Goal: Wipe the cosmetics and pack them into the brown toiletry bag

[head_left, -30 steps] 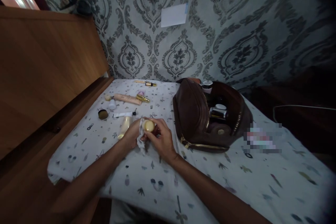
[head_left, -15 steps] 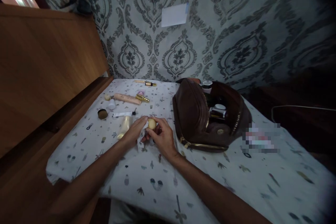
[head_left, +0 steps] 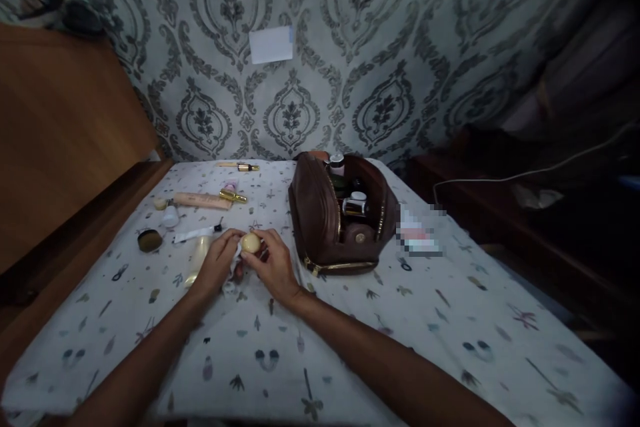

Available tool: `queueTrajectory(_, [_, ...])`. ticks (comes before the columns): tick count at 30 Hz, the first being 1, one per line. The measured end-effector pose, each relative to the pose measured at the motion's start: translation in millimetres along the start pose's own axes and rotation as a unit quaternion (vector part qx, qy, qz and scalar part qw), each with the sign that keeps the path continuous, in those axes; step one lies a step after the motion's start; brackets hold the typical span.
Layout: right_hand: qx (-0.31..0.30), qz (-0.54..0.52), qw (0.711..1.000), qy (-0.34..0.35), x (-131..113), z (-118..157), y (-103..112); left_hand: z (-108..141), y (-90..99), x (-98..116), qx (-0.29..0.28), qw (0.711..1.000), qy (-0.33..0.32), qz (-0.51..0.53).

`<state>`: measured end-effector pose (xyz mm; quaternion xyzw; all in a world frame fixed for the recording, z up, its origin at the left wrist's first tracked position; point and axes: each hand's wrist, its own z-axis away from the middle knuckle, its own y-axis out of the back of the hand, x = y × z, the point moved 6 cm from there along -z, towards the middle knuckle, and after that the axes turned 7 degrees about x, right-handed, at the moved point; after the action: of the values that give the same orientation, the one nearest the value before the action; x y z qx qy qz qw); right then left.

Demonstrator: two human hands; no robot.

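Note:
My right hand [head_left: 277,268] grips a small round cream-yellow jar [head_left: 251,243] between thumb and fingers; its smooth top faces me. Closed around a crumpled white wipe [head_left: 234,269], my left hand [head_left: 218,262] presses it to the jar's left side. The left fingertips are partly hidden behind the wipe and the jar. Just left of that hand lies a pale yellow tube [head_left: 199,255], partly covered by it. Beyond it are a thin white tube [head_left: 194,235] with a black cap and a dark round brush [head_left: 149,240].
An open brown toiletry bag [head_left: 320,213] with several bottles inside stands to the right. Farther back lie a peach tube [head_left: 197,201], a gold tube [head_left: 233,196], a white jar [head_left: 171,216] and a gold-and-black tube [head_left: 248,167]. A wooden panel [head_left: 65,140] borders the left.
The view has swung to the right, so the bag and tubes appear farther left. Both hands still hold the jar and wipe; the jar's top is turned more towards me.

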<state>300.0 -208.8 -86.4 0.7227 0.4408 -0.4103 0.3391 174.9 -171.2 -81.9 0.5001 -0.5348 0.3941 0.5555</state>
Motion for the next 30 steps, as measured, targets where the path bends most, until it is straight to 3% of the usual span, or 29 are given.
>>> queueTrajectory(6, [-0.008,-0.062,0.998,0.005,-2,-3,0,2,-2.2,-3,0.015,0.994,0.081,0.067])
queueTrajectory(10, [-0.015,-0.065,0.998,0.0,-8,-4,-1,3,-2.3,0,0.022,0.994,0.084,0.065])
queueTrajectory(13, [-0.011,-0.063,0.998,0.016,-27,-5,13,5,-2.4,4,0.028,0.995,0.074,0.055])
queueTrajectory(15, [-0.007,-0.076,0.996,0.046,-50,-6,33,8,-3.6,7,0.033,0.997,0.063,0.04])
queueTrajectory(18, [0.01,-0.087,0.991,0.099,-88,-13,83,14,-7.5,14,0.04,0.998,0.039,-0.006])
queueTrajectory(21, [0.061,-0.032,0.992,0.104,-109,-30,143,20,-23.5,37,-0.009,0.991,-0.062,-0.118])
queueTrajectory(23, [0.073,0.025,0.993,0.09,-110,-45,175,26,-42.3,62,-0.058,0.961,-0.173,-0.207])
queueTrajectory(25, [0.05,0.07,0.994,0.063,-105,-57,194,32,-64.6,87,-0.098,0.913,-0.286,-0.272])
queueTrajectory(28, [-0.01,0.132,0.991,0.019,-94,-67,205,42,-99.9,117,-0.133,0.817,-0.434,-0.356])
queueTrajectory(30, [-0.044,0.191,0.981,0.007,-91,-68,206,43,-118.6,127,-0.133,0.759,-0.49,-0.408])
